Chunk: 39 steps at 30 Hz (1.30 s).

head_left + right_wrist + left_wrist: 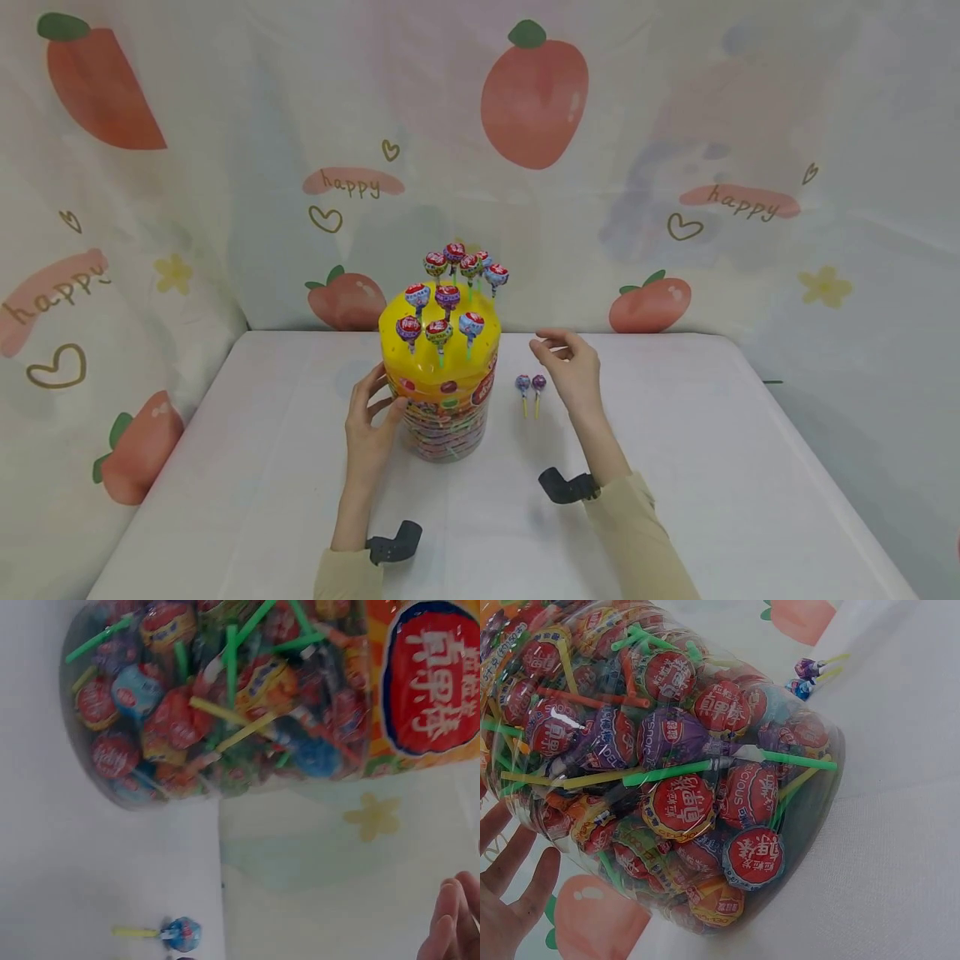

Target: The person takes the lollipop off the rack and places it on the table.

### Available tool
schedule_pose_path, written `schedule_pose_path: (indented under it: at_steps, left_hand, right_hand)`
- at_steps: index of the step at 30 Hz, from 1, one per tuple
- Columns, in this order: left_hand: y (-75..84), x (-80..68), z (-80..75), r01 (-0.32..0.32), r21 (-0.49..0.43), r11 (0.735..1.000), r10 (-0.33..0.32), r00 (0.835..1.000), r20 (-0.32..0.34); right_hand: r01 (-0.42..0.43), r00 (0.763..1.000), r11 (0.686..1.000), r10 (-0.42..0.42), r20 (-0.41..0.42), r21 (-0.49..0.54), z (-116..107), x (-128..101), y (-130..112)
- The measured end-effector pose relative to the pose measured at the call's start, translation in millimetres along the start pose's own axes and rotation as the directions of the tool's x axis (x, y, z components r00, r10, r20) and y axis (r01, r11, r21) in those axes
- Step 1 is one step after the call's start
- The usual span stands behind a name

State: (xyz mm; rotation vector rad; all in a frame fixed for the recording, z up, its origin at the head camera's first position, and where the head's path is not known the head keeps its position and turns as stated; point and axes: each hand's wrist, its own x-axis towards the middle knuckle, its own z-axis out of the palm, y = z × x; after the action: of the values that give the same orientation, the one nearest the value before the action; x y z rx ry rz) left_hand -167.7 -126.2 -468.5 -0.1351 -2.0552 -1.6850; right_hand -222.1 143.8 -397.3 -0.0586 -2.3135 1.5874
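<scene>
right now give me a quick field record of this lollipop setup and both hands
left hand: fingers rest against the clear plastic lollipop tub
right hand: lifted above the table, holds nothing
tub lid: yellow perforated lid with wrapped lollipops standing in its holes
loose items: two wrapped lollipops lying right of the tub
surface: white table

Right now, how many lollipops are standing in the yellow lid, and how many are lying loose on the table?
Upright lollipops in the yellow lid: 10
Loose lollipops on the table: 2
Total: 12, not counting those packed inside the jar.
</scene>
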Motion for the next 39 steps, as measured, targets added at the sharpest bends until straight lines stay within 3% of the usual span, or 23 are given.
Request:
schedule_pose_path:
  at_steps: [7, 14, 20, 29, 39]
  left_hand:
    - [1.0, 0.3, -1.0, 0.01, 0.0, 1.0, -0.01, 1.0, -0.003]
    - [41.3, -2.4, -4.6, 0.054, 0.01, 0.998, -0.054, 0.998, 0.014]
    - [38.7, -2.3, -4.5, 0.037, -0.001, 0.999, -0.037, 0.999, 0.022]
    - [40.0, -2.6, -4.6, 0.038, 0.0, 0.999, -0.038, 0.999, 0.028]
    - [36.2, -1.7, -3.8, 0.036, -0.006, 0.999, -0.036, 0.999, 0.026]
  right_hand:
    - [0.121, 0.992, 0.987, -0.125, 0.03, 0.105, -6, -16, -37]
    - [0.185, 0.976, 0.957, -0.206, 0.072, 0.222, -8, -31, -68]
    - [0.251, 0.954, 0.934, -0.283, 0.099, 0.255, -8, -37, -83]
    - [0.357, 0.9, 0.887, -0.41, 0.146, 0.294, 0, -45, -97]
    - [0.37, 0.878, 0.883, -0.434, 0.203, 0.29, 7, -48, -104]
